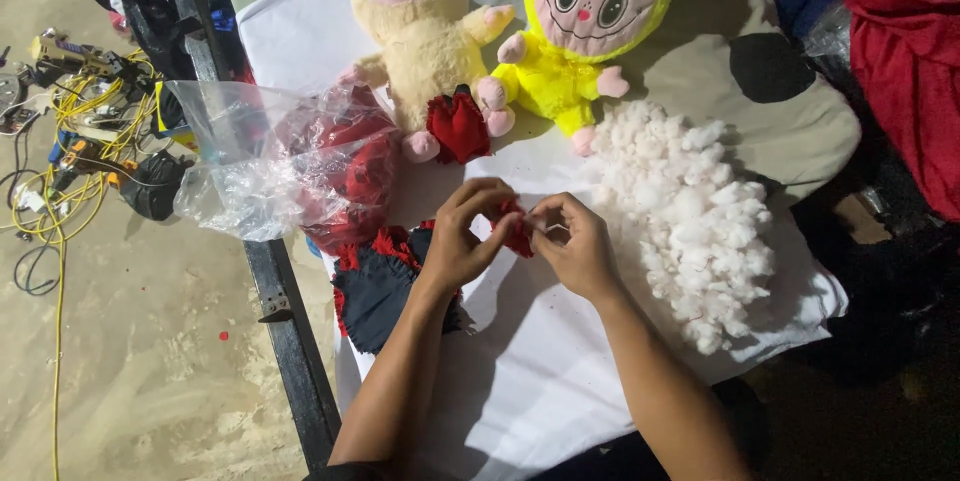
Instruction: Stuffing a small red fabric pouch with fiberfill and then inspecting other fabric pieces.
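Red fabric piece [515,231]: small, ruffled, pinched between both hands above the white cloth, near the middle of the tabletop [800,131].
Left hand [462,233]: fingers curled over the piece's left side, grasping it; the wrist rests over a dark navy garment with red trim [375,286].
Right hand [575,246]: fingertips closed on the piece's right edge, pinching it; judged to steady the cloth so both hands can work it at close range.
White cloth [540,371]: spread under the hands, probably to keep the parts clean.
Stuffing pile [690,216]: loose white fibre heaped just right of the right hand, within easy reach.
Red cloth item [458,126]: lies against the cream plush doll [425,36], beyond the hands.
Yellow plush doll [575,31]: sits beside the cream one, at the far edge; 2 dolls in all.
Clear plastic bag [275,161]: holds more red pieces, left of the hands, overhanging the tabletop's dark edge.
Floor [120,361]: yellow cables [70,171] and tools lie well to the left.
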